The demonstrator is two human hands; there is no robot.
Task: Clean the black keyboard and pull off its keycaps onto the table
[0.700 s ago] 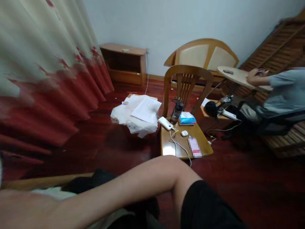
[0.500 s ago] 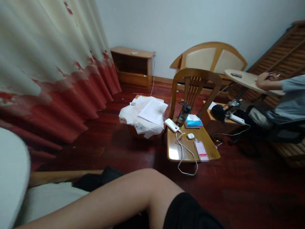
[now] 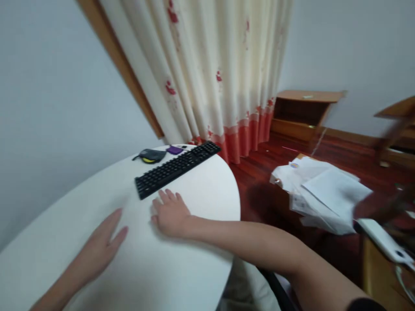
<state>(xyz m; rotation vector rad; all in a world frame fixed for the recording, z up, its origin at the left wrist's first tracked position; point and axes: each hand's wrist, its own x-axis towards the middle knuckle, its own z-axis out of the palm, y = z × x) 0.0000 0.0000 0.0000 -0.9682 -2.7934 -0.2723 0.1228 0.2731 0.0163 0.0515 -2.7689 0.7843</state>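
A black keyboard [image 3: 177,168] lies at a slant on the white round table [image 3: 194,268]. My right hand [image 3: 171,215] rests palm down on the tabletop just in front of the keyboard, fingers spread and holding nothing. To the left, my left hand [image 3: 102,244] is over the table with its thumb apart from the fingers, and nothing is in it. Behind the keyboard sit a dark pouch with a yellow patch [image 3: 151,156] and a small purple item [image 3: 175,150].
Beyond the table hangs a cream and red curtain [image 3: 227,86]. White papers and plastic [image 3: 330,190] cover a low stand at the right. A wooden cabinet [image 3: 304,110] stands by the wall. A white power bank [image 3: 378,237] lies on the chair [image 3: 385,280] at the right edge.
The view has swung left, from the chair and floor to the table. Both hands and the keyboard have come into view; the other person at the right is out of it.
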